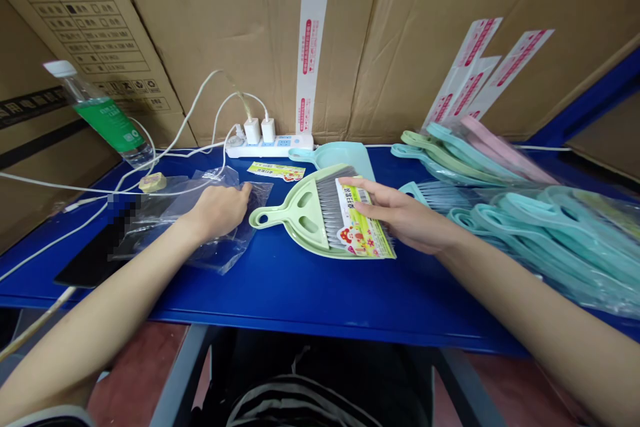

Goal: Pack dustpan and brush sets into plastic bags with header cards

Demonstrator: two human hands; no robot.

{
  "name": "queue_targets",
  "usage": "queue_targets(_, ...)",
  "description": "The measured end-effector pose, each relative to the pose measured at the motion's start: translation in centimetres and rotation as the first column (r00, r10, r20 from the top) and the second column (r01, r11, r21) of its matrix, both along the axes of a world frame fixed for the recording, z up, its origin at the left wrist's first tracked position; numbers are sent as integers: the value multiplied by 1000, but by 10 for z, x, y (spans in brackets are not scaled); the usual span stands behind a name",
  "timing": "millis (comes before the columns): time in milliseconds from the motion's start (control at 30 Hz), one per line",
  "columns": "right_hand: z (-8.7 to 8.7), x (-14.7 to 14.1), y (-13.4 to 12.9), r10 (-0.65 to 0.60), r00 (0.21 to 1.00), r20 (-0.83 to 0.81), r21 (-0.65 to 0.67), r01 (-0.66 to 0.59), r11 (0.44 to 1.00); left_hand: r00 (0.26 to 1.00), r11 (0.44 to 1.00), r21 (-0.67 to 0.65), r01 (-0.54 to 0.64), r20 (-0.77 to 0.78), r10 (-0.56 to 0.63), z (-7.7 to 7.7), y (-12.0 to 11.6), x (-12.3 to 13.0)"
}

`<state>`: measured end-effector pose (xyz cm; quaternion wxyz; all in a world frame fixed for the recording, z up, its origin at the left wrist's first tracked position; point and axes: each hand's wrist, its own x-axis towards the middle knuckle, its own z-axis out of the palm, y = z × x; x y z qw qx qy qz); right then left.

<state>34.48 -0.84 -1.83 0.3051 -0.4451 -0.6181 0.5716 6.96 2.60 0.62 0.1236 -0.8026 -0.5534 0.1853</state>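
Note:
A pale green dustpan [300,240] has a matching hand brush [309,210] nested on it, grey bristles toward the right. Across the bristles lies a yellow-and-white printed card [361,220]. My right hand [400,213] grips the set at its right end, fingers over the card and thumb on its face. To the left, my left hand [220,209] is closed on a clear plastic bag [225,257] in a loose pile; the fingertips are partly hidden. Behind the set rest a light blue dustpan [345,155] and another printed card [277,171].
Bagged dustpan sets in blue, green and pink [480,153] and a blue pile [545,233] lie right. A power strip [295,145], white cables [170,147] and a leaning bottle [107,120] stand at the back. A black flat object [90,260] lies left. Cardboard boxes [240,33] wall the back.

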Motion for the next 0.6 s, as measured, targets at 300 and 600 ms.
queue_targets(300,1,1,0,41,998,46,59,-44,997,998,1000,-20,-4,-59,3,5,-2,3)
queue_targets(600,1,0,2,-49,995,-83,-86,42,995,998,999,-29,15,-67,-17,6,-8,9)
